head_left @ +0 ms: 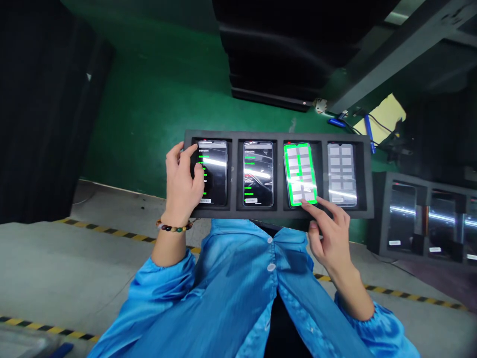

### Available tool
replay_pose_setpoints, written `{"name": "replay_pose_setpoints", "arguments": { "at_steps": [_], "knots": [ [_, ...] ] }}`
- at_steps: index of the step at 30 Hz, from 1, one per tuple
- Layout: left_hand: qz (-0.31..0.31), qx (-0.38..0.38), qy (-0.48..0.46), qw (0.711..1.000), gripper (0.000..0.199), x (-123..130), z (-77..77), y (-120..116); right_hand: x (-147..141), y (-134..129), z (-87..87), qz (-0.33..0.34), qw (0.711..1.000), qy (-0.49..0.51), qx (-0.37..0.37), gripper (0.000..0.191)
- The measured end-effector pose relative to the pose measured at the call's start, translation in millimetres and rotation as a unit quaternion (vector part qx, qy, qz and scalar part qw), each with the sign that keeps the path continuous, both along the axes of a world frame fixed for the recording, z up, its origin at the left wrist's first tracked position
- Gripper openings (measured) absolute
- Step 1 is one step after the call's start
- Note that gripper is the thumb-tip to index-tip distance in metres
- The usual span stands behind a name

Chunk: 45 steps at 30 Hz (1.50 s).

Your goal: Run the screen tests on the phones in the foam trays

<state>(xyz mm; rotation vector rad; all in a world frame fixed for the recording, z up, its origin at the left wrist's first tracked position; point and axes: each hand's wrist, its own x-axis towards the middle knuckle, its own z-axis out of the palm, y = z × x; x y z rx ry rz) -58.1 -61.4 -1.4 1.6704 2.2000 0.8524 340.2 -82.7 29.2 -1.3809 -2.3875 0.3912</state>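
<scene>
A dark foam tray [279, 211] hangs level in front of me, with a smartphone in each compartment. My left hand [183, 184] grips the tray's left end, its thumb and a finger reaching over the left phone [216, 174]. That phone and the second phone [258, 169] show black screens with lines of green text. The third phone [300, 171], slightly tilted, displays a grid of pale blocks with bright green marking. At its lower edge, a fingertip of my right hand [330, 231] touches the screen, fingers apart. The right-end phone [342, 174] has a grey grid without green.
Another foam tray [380, 214] holding dark-screened phones stands at the right. Black draped material [276, 54] hangs beyond my tray. Blue-handled items and cables lie near a yellow sheet [385, 117]. Striped tape [112, 231] crosses the grey floor.
</scene>
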Motion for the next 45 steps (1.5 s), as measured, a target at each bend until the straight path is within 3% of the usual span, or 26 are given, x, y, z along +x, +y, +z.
{"name": "replay_pose_setpoints", "arguments": {
  "at_steps": [3, 8, 13, 15, 20, 25, 27, 31, 36, 41, 45],
  "knots": [
    [0.002, 0.000, -0.003, 1.000, 0.050, 0.0, -0.5, -0.1, -7.6, 1.3, -1.0, -0.010, 1.000, 0.006, 0.006, 0.065],
    [0.002, 0.003, -0.012, 1.000, 0.049, 0.6, -0.1, -0.6, -17.5, 14.5, -2.9, 0.040, 0.999, -0.013, -0.018, 0.068],
    [0.003, 0.000, -0.021, 1.000, 0.049, 0.6, 0.3, -0.2, 1.6, 18.1, -5.3, -0.068, 0.998, -0.017, 0.000, 0.059],
    [0.003, 0.000, -0.021, 1.000, 0.050, 0.6, 0.5, 0.1, 0.9, 19.8, -5.9, -0.082, 0.997, -0.012, 0.003, 0.056],
    [0.006, -0.005, -0.019, 1.000, 0.050, 0.4, 0.6, -0.5, -21.7, 31.7, -4.8, 0.013, 1.000, -0.016, -0.023, 0.057],
    [0.006, 0.007, -0.023, 1.000, 0.048, -0.2, -1.7, -1.7, -20.8, 42.4, -4.7, -0.078, 0.997, -0.025, 0.010, 0.048],
    [0.004, 0.008, -0.022, 1.000, 0.048, -0.3, -2.3, -1.7, -22.8, 44.0, -4.8, -0.066, 0.998, -0.014, 0.003, 0.049],
    [0.005, 0.006, -0.020, 1.000, 0.048, -0.2, -1.9, -1.6, -31.3, 47.5, -4.7, 0.021, 0.999, -0.022, -0.030, 0.053],
    [0.003, 0.008, -0.018, 1.000, 0.048, -0.2, -1.6, -1.6, -28.5, 54.2, -6.2, -0.088, 0.996, -0.022, 0.009, 0.048],
    [0.006, 0.006, -0.022, 1.000, 0.048, 0.0, -2.1, -1.4, -39.7, 51.0, -4.5, 0.018, 0.999, -0.022, -0.019, 0.051],
    [0.002, 0.009, -0.021, 1.000, 0.048, -0.2, -2.6, -1.5, -41.1, 55.1, -3.0, -0.047, 0.998, -0.026, -0.010, 0.049]
  ]
}}
